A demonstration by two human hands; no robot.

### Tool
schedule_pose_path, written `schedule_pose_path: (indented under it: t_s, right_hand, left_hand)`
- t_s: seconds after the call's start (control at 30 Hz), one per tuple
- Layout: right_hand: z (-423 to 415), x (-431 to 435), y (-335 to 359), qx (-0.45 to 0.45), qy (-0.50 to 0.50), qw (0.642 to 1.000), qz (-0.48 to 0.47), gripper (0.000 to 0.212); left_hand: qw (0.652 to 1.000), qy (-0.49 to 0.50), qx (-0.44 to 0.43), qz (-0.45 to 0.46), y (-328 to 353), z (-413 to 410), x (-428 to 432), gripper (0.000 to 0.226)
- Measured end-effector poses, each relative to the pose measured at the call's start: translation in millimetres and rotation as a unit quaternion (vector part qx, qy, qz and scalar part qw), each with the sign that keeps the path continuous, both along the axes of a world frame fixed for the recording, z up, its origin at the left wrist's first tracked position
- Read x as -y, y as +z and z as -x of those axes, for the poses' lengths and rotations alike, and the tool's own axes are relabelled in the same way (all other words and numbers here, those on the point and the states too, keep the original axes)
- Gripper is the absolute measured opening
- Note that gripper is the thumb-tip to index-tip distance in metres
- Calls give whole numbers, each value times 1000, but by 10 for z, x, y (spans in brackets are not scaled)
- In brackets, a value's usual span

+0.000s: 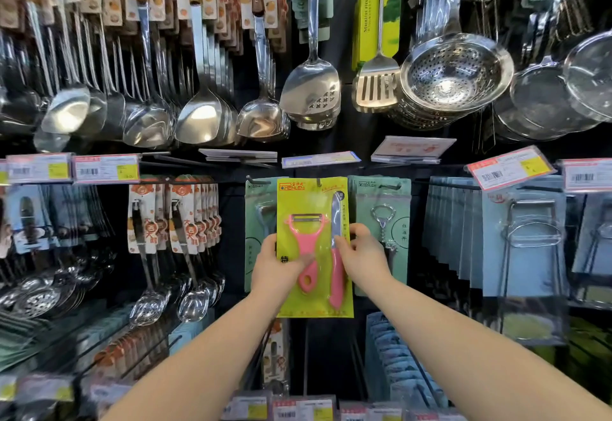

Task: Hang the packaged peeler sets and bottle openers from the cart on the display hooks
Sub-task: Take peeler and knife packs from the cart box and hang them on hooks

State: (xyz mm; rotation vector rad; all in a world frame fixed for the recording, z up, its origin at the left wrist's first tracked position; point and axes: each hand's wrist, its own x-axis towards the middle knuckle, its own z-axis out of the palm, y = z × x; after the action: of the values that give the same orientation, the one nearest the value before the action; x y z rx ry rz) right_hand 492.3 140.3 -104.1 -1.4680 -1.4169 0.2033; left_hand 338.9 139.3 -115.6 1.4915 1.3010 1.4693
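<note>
Yellow-green flat plastic pack (323,255), holding a pink Y-shaped peeler (306,245) and a pink-handled knife (336,255), hangs upright at the middle of the dark display wall. Its top hole sits at a thin dark hook (318,183). The left hand (276,268) grips the pack's left edge, thumb across the front on the peeler handle. The right hand (362,256) pinches the right edge beside the knife, fingers curled round it. Just behind, on either side, hang pale green cards; the right-hand green card (384,231) carries a steel bottle opener. Shiny steel ladles (205,115) and a perforated steel strainer (457,72) hang on the row above, over white-and-yellow price labels (106,168).
</note>
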Motion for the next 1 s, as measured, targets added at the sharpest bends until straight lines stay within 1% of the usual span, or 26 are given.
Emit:
schedule_pose_path:
  t_s: [0.07, 0.17, 0.27, 0.3, 0.37, 0.4, 0.43, 0.5, 0.6, 0.67, 0.73, 0.83, 0.9, 1.0]
  right_hand:
    - [-7, -47, 1, 6, -3, 1000, 8, 47]
    - [-18, -78, 16, 10, -7, 1000, 20, 47]
    - [-5, -44, 37, 13, -8, 999, 32, 46]
    - [2, -13, 44, 15, -10, 999, 33, 46]
    - [4, 81, 51, 37, -21, 999, 30, 48]
    - [-1, 145, 52, 65, -34, 997, 28, 50]
    - [-7, 217, 55, 103, -49, 993, 27, 51]
    - [-14, 384, 65, 196, -80, 977, 25, 54]
    - [-9, 680, 61, 330, -126, 935, 37, 54]
    - [-19, 877, 12, 385, -145, 909, 65, 58]
    - [-42, 1078, -73, 418, -162, 888, 99, 62]
    - [-123, 1375, -236, 426, -179, 871, 164, 68]
    - [-208, 1573, -335, 421, -190, 860, 216, 72]
    - [-362, 1886, -444, 415, -214, 841, 274, 75]
  left_hand:
    - [1000, 9, -26, 2, 8, 4, -39, 49]
    - [998, 11, -60, 12, 26, 7, -79, 57]
    - [996, 12, -91, 14, 56, 37, -90, 52]
    - [995, 10, -99, 10, 66, 58, -87, 55]
    - [991, 13, -131, 0, 61, 119, -98, 76]
    - [985, 28, -169, -8, 56, 157, -95, 87]
    - [975, 47, -214, -24, 51, 201, -78, 93]
    - [948, 74, -298, -83, 44, 292, -6, 90]
    - [881, 90, -423, -192, 14, 393, 130, 84]
    - [837, 79, -485, -241, -17, 396, 228, 84]
    - [797, 49, -531, -283, -63, 341, 329, 85]
    - [748, -12, -581, -322, -201, 191, 475, 90]
    - [731, -45, -603, -317, -314, 71, 570, 92]
    - [717, -89, -629, -285, -460, -110, 733, 91]
